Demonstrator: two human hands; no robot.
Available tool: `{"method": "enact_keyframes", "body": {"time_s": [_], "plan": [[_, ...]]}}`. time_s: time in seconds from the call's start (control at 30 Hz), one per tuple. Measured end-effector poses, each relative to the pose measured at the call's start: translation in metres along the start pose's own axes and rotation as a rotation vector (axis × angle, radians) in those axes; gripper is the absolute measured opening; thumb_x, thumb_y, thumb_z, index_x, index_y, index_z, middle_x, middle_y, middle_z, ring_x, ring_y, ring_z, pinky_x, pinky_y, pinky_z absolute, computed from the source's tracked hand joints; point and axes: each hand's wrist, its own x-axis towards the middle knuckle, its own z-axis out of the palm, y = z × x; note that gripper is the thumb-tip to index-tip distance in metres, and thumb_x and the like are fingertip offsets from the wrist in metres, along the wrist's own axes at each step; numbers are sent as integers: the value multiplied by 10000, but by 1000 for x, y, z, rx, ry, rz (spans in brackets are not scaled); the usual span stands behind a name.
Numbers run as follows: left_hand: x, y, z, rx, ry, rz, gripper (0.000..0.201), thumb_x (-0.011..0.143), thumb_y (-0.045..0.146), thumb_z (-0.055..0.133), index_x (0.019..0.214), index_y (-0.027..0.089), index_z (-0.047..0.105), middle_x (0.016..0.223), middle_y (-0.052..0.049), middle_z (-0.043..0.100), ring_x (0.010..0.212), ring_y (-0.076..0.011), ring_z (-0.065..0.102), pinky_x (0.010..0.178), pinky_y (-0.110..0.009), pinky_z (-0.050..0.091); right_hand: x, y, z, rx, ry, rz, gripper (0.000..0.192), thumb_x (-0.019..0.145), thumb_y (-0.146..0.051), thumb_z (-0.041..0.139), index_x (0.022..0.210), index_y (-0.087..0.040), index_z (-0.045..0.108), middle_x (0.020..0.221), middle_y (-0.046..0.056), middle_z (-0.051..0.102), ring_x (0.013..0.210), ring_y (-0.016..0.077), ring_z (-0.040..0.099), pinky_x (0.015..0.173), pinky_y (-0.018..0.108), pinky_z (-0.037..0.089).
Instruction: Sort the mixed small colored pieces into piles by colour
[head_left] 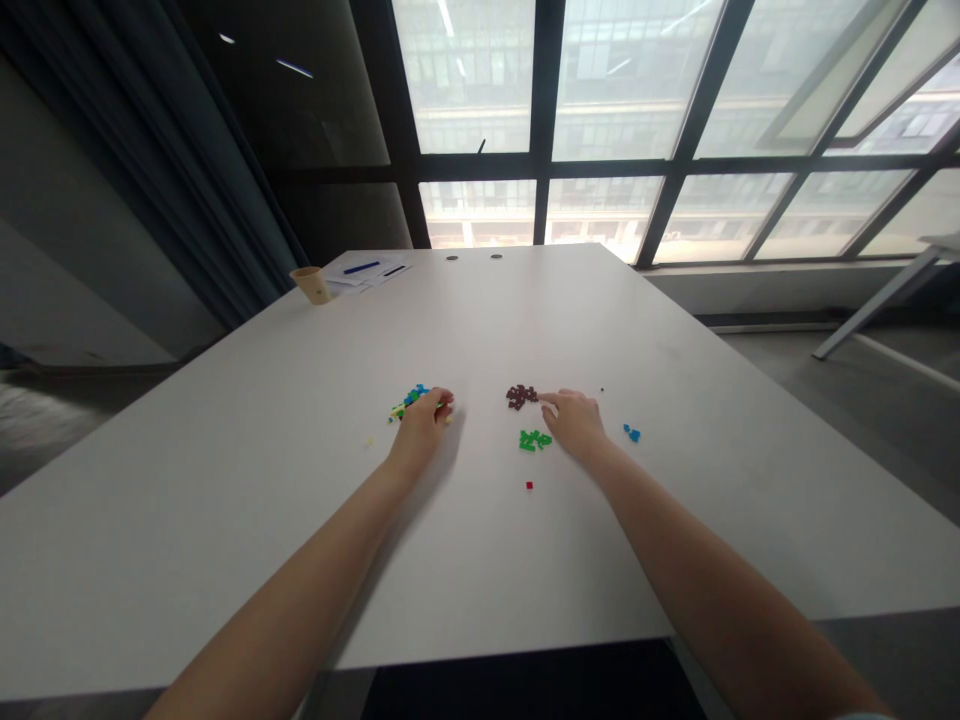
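Head view: left hand point(427, 414) curls over mixed pieces point(415, 393), grip can't tell. Right hand point(574, 416), forefinger and thumb spread, meets brown pieces point(517, 397); green pieces point(534, 441) lie nearer, apparently grouped by colour.

Likely an office: a big white table point(487, 570) fills the middle. Beyond the left hand point(429, 412) lie papers point(371, 278) and a pen point(361, 268) beside a cup point(313, 287); farther left hangs a curtain point(172, 150). Well ahead of the right hand point(576, 418), tall framed windows point(476, 80) look onto a building point(600, 205).
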Motion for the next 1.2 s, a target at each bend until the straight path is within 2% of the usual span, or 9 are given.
{"method": "enact_keyframes", "body": {"time_s": [0.23, 0.37, 0.5, 0.63, 0.8, 0.87, 0.93, 1.1, 1.2], "plan": [[0, -1, -1, 56, -37, -22, 218, 796, 227, 441, 976, 188, 558, 815, -55, 647, 755, -179, 607, 731, -317, 453, -10, -13, -5, 53, -8, -85, 304, 831, -275, 435, 1050, -274, 646, 942, 51, 645, 926, 191, 535, 785, 307, 335], [4, -4, -10, 224, -99, 61, 239, 819, 218, 393, 849, 179, 626, 877, -76, 634, 861, -202, 565, 792, -336, 425, -11, -14, -5, 65, -8, -98, 292, 824, -274, 442, 1023, -272, 655, 944, 46, 646, 910, 186, 537, 787, 307, 333], [5, -8, -15, 269, -162, 155, 201, 783, 287, 501, 862, 228, 675, 956, -65, 606, 947, -215, 522, 842, -348, 398, -11, -14, -5, 72, -7, -93, 281, 821, -269, 449, 1005, -271, 662, 929, 44, 642, 901, 178, 536, 793, 302, 332], [-1, -3, -5, 223, -235, 237, 240, 747, 346, 570, 944, 265, 682, 969, -66, 602, 939, -223, 516, 843, -368, 384, -12, -14, -5, 88, 9, -104, 270, 820, -279, 450, 977, -264, 669, 894, 40, 642, 861, 169, 540, 784, 301, 336], [-5, 8, 10, 164, -267, 239, 180, 755, 299, 558, 801, 223, 714, 913, -90, 620, 885, -226, 519, 821, -383, 379, -12, -17, -7, 102, 35, -115, 253, 818, -280, 457, 942, -260, 678, 864, 38, 637, 840, 163, 537, 786, 302, 333], [-5, 11, 12, 58, -265, 212, 188, 760, 300, 546, 769, 207, 709, 887, -88, 618, 861, -211, 519, 822, -373, 384, -12, -18, -9, 115, 46, -117, 250, 814, -275, 461, 932, -256, 680, 847, 38, 634, 835, 162, 535, 781, 297, 335], [-6, 17, 12, -146, -285, 117, 201, 742, 349, 571, 773, 196, 697, 854, -74, 612, 804, -185, 517, 781, -341, 404, -12, -18, -11, 132, 59, -119, 249, 808, -267, 462, 923, -252, 682, 830, 37, 631, 819, 159, 535, 777, 291, 338], [-19, 44, 10, -1050, -450, -434, 289, 645, 432, 688, 820, 206, 644, 727, 5, 539, 618, -82, 458, 538, -194, 362, -14, -19, -14, 154, 90, -128, 245, 798, -259, 460, 889, -250, 687, 798, 31, 624, 780, 154, 536, 750, 284, 341], [-29, 61, 10, -1418, -587, -620, 264, 656, 411, 700, 818, 219, 621, 733, 26, 513, 608, -55, 456, 514, -161, 351, -14, -20, -14, 162, 103, -140, 241, 796, -264, 462, 880, -248, 687, 776, 28, 621, 775, 153, 537, 743, 280, 344]]}}
